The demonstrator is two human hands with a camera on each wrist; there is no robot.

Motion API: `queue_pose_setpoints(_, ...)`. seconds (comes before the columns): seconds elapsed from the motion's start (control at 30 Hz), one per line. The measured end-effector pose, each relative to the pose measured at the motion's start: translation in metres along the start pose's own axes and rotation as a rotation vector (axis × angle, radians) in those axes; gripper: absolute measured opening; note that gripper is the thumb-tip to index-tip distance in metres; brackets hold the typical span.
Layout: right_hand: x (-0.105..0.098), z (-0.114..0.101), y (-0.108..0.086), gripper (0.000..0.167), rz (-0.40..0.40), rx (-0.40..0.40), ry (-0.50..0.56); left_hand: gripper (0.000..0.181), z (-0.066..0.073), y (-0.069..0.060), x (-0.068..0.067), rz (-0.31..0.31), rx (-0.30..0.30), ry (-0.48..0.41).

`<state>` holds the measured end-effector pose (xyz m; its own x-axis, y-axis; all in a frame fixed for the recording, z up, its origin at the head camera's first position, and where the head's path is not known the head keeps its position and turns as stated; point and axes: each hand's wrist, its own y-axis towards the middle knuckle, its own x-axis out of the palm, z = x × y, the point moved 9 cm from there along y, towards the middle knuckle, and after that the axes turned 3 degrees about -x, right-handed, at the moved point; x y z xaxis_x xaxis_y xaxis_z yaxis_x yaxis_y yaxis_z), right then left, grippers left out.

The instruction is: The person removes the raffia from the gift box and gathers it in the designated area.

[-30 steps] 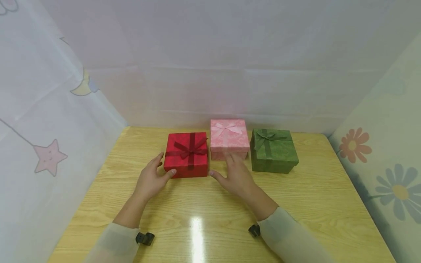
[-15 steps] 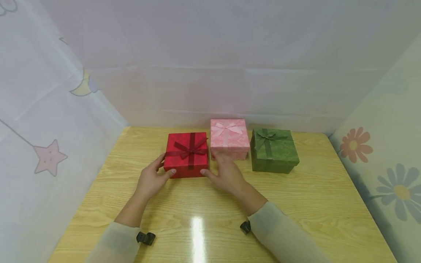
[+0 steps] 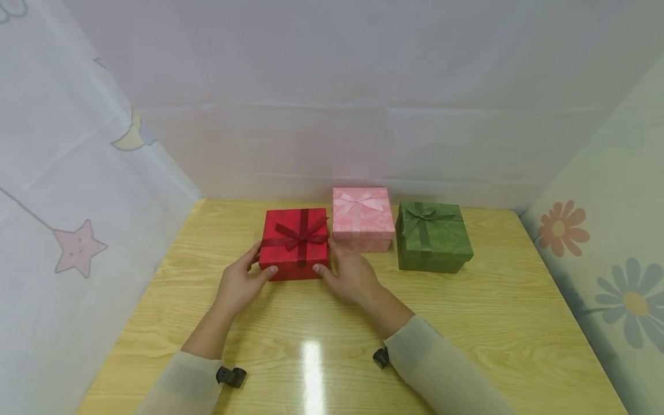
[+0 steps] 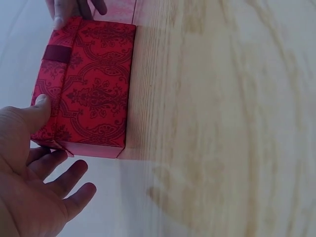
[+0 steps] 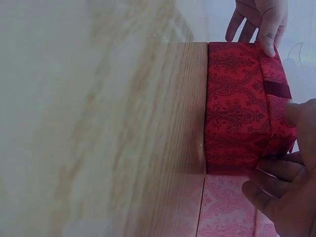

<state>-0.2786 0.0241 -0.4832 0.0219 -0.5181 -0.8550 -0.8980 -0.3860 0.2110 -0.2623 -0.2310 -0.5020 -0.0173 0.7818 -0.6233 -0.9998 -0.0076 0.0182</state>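
A red gift box [image 3: 293, 236] with a dark red ribbon bow stands on the table, left of a pink gift box [image 3: 362, 216]. At its front left corner my left hand [image 3: 240, 283] holds it, thumb on the front face and fingers at the left side. My right hand [image 3: 354, 275] grips the opposite corner, its thumb on the front and its fingers between the red and pink boxes. In the left wrist view, the thumb presses the lid's rim [image 4: 61, 74] and the lower fingers stand off the box. The right wrist view shows the right fingers [image 5: 276, 190] along the side.
A green gift box [image 3: 434, 237] with a green bow stands right of the pink one. All three boxes are near the back of the wooden table [image 3: 290, 346]. Printed cloth walls [image 3: 332, 127] rise behind and on both sides.
My right hand has moved left from in front of the pink box onto the red box's right corner. The left hand and the boxes have hardly moved.
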Motion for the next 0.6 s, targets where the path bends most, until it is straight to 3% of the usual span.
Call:
queue_pose_setpoints(0.27, -0.0023, -0.0060, 0.0017, 0.071, 0.033, -0.063, -0.019, 0.081, -0.0034, -0.0017, -0.0003, -0.003, -0.035, 0.009)
queue_pose_setpoints(0.6, -0.0022, -0.0070, 0.0014, 0.070, 0.033, -0.069, -0.007, 0.079, 0.0000, -0.0017, -0.0014, 0.010, -0.022, 0.022)
